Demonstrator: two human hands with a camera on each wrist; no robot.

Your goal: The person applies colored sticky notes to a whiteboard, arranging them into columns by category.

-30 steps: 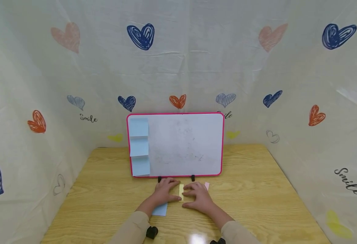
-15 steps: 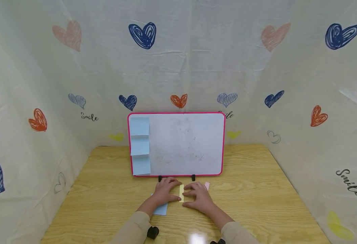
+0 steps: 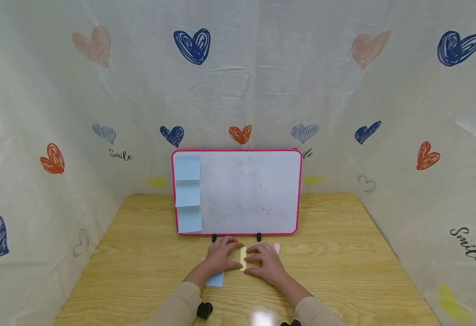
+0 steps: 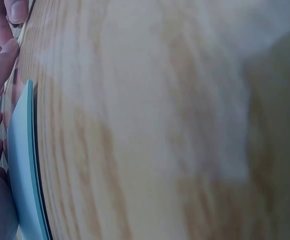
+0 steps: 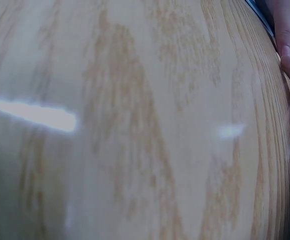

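Note:
A narrow strip of yellow paper (image 3: pixel 243 259) lies upright on the table between my two hands, just in front of the whiteboard (image 3: pixel 250 194). My left hand (image 3: pixel 220 254) holds its left side, curved index finger near the far end and thumb near the close end. From the other side, my right hand (image 3: pixel 265 261) holds the strip with bent fingers and thumb along its right edge. Under my left wrist lies a light blue sticky note pad (image 3: pixel 215 279), seen edge-on in the left wrist view as a blue pad (image 4: pixel 22 165). A pink paper piece (image 3: pixel 277 247) peeks out behind my right hand.
Three light blue sticky notes (image 3: pixel 188 194) run down the whiteboard's left side. Small black feet (image 3: pixel 259 237) support the pink-framed board. The wooden table (image 3: pixel 344 253) ends at a curtain (image 3: pixel 238 90) printed with hearts.
The view has shifted slightly, so the board appears a little further right. Both hands stay at the yellow strip in nearly the same pose.

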